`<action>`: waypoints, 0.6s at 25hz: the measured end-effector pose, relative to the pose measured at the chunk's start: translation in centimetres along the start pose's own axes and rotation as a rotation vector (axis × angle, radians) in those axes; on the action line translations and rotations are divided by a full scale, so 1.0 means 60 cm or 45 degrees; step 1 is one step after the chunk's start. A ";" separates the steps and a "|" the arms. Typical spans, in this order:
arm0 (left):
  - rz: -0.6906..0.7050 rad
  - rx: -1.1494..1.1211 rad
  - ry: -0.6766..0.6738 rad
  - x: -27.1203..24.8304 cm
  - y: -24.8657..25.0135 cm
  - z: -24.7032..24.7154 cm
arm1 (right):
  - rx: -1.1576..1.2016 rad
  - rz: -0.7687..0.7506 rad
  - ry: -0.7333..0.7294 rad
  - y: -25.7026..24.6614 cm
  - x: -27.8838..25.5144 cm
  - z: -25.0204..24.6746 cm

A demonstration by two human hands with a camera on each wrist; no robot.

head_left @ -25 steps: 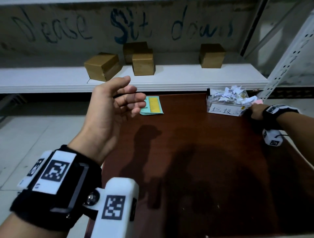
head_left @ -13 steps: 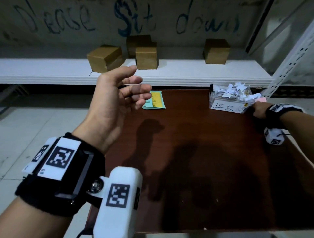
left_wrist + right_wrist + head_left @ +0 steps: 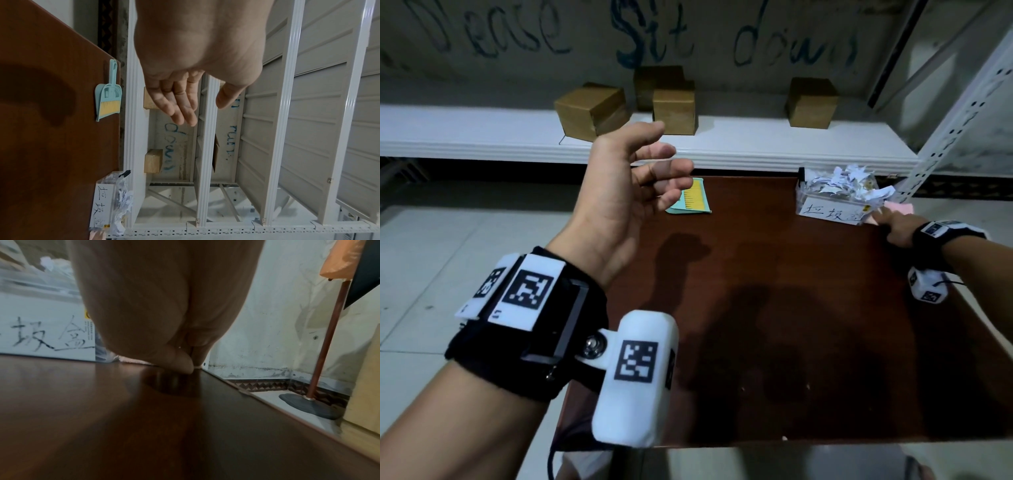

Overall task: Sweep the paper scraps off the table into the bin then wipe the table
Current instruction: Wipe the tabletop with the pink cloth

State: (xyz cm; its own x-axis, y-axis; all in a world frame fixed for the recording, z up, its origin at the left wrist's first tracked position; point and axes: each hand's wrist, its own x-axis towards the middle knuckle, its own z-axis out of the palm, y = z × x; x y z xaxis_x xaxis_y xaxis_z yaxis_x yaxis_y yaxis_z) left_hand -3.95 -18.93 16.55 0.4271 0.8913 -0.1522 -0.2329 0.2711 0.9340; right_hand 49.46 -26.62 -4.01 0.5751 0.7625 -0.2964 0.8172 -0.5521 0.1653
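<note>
The clear bin [image 3: 835,202], heaped with white paper scraps [image 3: 849,181], stands at the far right corner of the brown table [image 3: 774,308], its long labelled side facing the person. The right hand [image 3: 897,228] lies low on the table just beside the bin's right end, reaching at a pink cloth [image 3: 897,208] there, though whether its fingers grip the cloth I cannot tell. The left hand [image 3: 626,192] hovers above the table's left edge, empty, fingers loosely spread, near a teal dustpan with brush [image 3: 108,95] (handle pointing off the far edge).
</note>
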 end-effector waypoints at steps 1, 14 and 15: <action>-0.001 -0.002 -0.008 -0.002 -0.001 0.001 | 0.007 -0.005 -0.014 0.004 -0.006 0.004; -0.055 -0.058 -0.083 -0.029 -0.013 0.023 | -0.060 -0.074 -0.055 0.027 -0.206 0.037; -0.061 -0.062 -0.098 -0.030 -0.016 0.027 | -0.050 -0.055 -0.059 0.028 -0.222 0.042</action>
State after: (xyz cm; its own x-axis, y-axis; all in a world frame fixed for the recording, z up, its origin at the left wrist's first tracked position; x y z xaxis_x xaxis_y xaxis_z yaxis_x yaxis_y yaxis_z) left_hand -3.09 -21.38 16.47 0.5039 0.8470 -0.1691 -0.2520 0.3314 0.9092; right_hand 43.06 -38.58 -2.15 0.5376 0.7683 -0.3475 0.8426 -0.5046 0.1880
